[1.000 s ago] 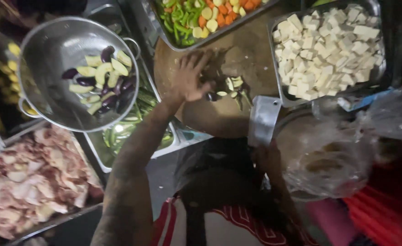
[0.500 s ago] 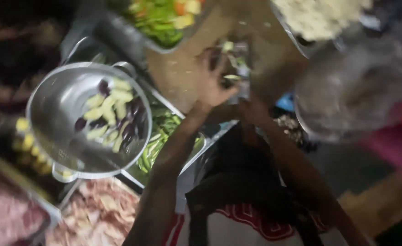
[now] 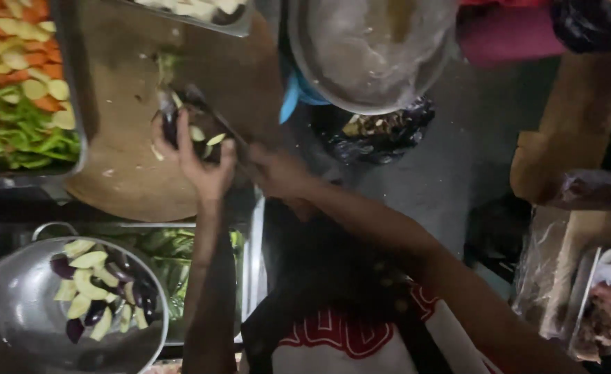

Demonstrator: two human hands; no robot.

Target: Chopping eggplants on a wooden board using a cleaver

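The left hand (image 3: pixel 198 163) sits left of centre in the frame, fingers spread and curled down over a dark purple eggplant piece (image 3: pixel 172 125) and its pale cut slices (image 3: pixel 205 137), pinning them to the round wooden chopping board (image 3: pixel 122 173). Just to its right, the right hand (image 3: pixel 278 173) is closed around the handle of a knife (image 3: pixel 212 114), whose blade runs up and left, close beside the left fingertips. That closeness is the main risk: the blade could nick a fingertip if the eggplant rolls or the slices slide on the board. Motion blur hides how the blade edge meets the eggplant, so I cannot tell whether it touches. Loose slices lie near the board's lower edge and could slip off into the tray of green vegetables (image 3: pixel 174 253) below it. At lower left, a steel bowl (image 3: pixel 14 325) holds more eggplant slices, well apart from the hands. At upper left, a tray of mixed cut vegetables (image 3: pixel 21 90) abuts the board, so a wide knife stroke could knock its rim.
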